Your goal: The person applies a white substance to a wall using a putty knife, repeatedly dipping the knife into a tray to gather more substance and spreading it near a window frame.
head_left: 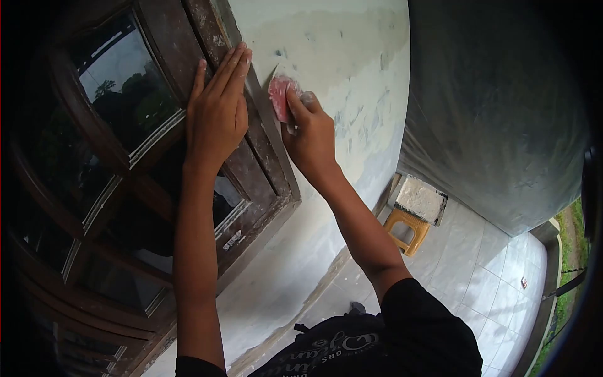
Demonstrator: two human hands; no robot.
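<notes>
My right hand point(309, 133) grips a putty scraper point(280, 100) with a pink, white-smeared surface, held close against the wall beside the window frame. Its thumb lies along the scraper, and the far edge of the tool is at the wall. My left hand point(218, 112) rests flat on the dark brown wooden window frame point(264, 147), its fingers stretched out toward the frame's outer edge. White specks mark several fingertips. The wall point(352, 81) carries pale, patchy filler with dark spots and streaks.
Glass panes point(129, 75) fill the window on the left. At the lower right, a tray of white paste point(419, 200) sits on a yellow plastic stool point(407, 234). A dark sheet point(496, 107) hangs at the right, above the tiled floor point(468, 267).
</notes>
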